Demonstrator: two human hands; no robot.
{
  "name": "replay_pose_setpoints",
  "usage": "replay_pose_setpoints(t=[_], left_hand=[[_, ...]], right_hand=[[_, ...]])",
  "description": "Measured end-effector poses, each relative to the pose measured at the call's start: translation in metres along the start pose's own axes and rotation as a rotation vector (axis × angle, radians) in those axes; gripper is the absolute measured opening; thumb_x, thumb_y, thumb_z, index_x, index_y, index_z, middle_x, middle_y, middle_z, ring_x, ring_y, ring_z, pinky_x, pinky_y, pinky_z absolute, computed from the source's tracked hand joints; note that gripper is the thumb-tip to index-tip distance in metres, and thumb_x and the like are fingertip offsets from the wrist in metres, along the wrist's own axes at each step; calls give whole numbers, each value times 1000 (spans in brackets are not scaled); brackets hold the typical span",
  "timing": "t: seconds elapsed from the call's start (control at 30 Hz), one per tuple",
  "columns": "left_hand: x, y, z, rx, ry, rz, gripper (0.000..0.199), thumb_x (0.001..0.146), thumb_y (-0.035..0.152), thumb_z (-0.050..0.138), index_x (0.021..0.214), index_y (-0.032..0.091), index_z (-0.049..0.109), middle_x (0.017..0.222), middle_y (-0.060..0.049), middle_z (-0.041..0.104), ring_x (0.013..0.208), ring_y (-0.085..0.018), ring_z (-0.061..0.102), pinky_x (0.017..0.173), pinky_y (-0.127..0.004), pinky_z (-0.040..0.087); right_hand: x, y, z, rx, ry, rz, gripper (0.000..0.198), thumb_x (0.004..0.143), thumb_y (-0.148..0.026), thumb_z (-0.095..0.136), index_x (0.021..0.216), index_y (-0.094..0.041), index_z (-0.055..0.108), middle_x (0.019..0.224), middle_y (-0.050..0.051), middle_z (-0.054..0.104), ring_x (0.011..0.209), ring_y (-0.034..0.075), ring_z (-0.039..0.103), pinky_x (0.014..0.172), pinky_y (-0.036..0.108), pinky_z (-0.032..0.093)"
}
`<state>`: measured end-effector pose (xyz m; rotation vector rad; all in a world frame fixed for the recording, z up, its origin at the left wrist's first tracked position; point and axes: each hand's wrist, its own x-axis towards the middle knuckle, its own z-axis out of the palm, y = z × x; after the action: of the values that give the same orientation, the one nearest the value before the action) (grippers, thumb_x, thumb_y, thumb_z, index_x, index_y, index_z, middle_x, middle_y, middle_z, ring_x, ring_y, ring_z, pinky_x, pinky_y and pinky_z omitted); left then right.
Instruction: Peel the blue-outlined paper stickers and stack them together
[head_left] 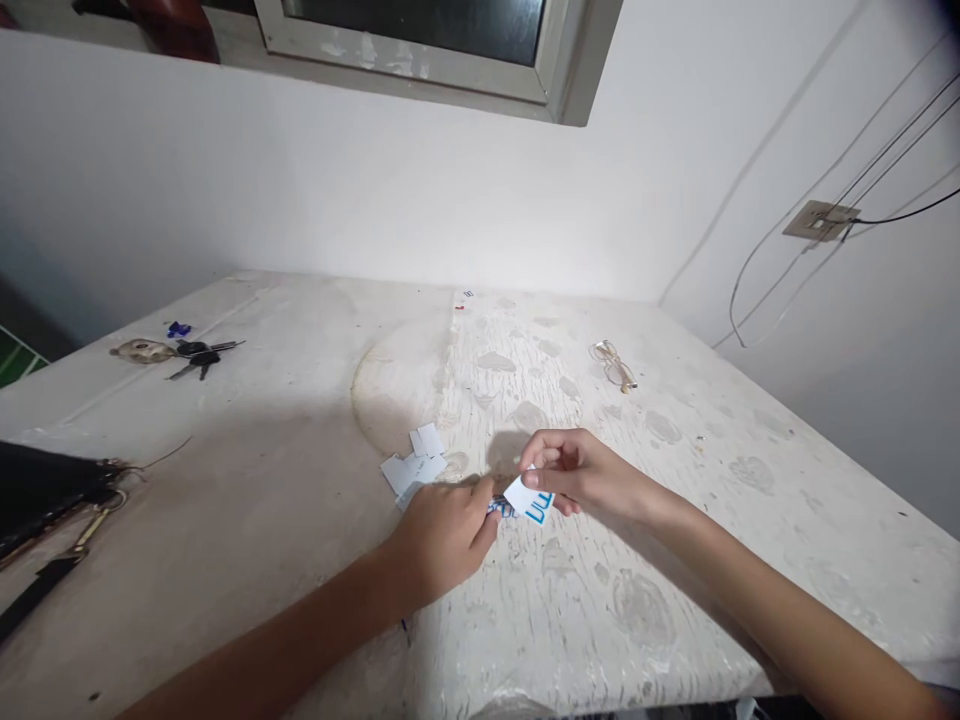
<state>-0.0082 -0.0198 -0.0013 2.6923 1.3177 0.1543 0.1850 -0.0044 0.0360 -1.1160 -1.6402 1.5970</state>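
Observation:
Between the thumb and fingers of my right hand [570,472] is a white piece of paper [519,494], tilted up off the table. Blue lettering [538,508] shows along its right side. My left hand [450,530] is closed just to the left, its fingertips at another blue-printed bit of paper [501,509]. A small dark strip shows between the hands, too small to name. Several cut white paper pieces [414,470] lie overlapping on the table behind my left hand, which partly covers them.
Eyeglasses [615,366] lie at the back right of the worn white table [660,560]. Keys [201,356] with a fob [144,350] rest at the left, near a blue scrap [178,328]. A black bag [52,500] stands at the left edge. Cables hang from a wall socket [820,220].

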Motion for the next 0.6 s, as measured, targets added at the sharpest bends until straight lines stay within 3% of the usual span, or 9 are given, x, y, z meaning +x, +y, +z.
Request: replay_pose_setpoints(t=[0.1,0.2,0.27,0.43,0.5,0.6], left_hand=[[2,-1,-2,-32,-27,-25,19,88,30,32,83,19,47,70,-1,62,60,-18,58,50,-28,28],[2,-2,-6,-108,-62,-39,19,88,31,34,84,19,48,69,0,61,61,-17,56,51,-27,28],[2,-3,-9,-151,-86,-49,17,87,31,36,85,19,48,68,0,59,62,-16,55,52,-26,28],[4,-7,-13,-259,-128,-42,15,85,29,37,83,20,49,64,2,55,60,-15,50,52,-26,27],[4,-8,-14,-322,-139,-32,13,85,28,38,86,21,50,66,3,55,61,-14,50,52,-25,27],[3,-10,-15,-370,-156,-34,13,84,26,38,86,22,50,67,4,54,60,-13,48,52,-25,27]], right_hand=[[-10,7,2,-86,27,-69,16,79,-26,60,74,-17,47,55,-7,43,41,4,36,38,18,27],[-16,14,6,-367,96,-207,16,86,-26,51,76,-19,41,56,-7,41,46,5,35,42,19,28],[-18,18,9,-633,114,-381,11,89,-22,46,79,-19,42,57,-7,44,47,6,36,44,20,30],[-13,30,16,-1339,248,-1026,18,83,-4,47,74,-19,43,57,-5,45,47,8,34,45,23,29],[-12,31,17,-1462,268,-1152,21,79,-2,52,70,-20,44,55,-6,43,48,8,33,46,23,30],[-11,30,17,-1521,251,-1197,20,78,-5,55,70,-21,46,57,-5,43,49,8,33,47,23,33]])
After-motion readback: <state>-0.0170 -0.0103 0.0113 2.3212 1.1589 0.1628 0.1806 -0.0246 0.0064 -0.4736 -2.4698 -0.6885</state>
